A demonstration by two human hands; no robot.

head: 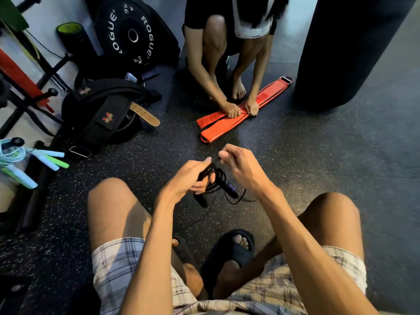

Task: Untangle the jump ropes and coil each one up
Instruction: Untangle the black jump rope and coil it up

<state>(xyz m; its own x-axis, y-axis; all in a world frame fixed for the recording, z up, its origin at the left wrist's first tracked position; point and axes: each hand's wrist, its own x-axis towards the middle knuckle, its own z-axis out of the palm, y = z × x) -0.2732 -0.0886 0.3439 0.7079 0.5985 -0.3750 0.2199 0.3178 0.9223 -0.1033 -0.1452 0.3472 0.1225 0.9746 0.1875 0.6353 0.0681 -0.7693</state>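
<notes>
The jump rope (216, 180) hangs bunched between the left hand (193, 176) and the right hand (241, 164), above the floor (318, 155) and just ahead of the person's knees. Beyond the hands a flat belt (218, 126) lies on the floor under the hands of a second person crouching opposite, with a heavy bag (345, 53) standing just to its right. Off to the left sits a pile of lifting belts (102, 112) with a weight plate (131, 35) leaning behind it, and more ropes (48, 159) lie at the far left edge.

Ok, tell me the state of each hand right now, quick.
Left hand: grips the coiled loops of the black jump rope.
Right hand: pinches a strand of the same rope at the fingertips.
</notes>
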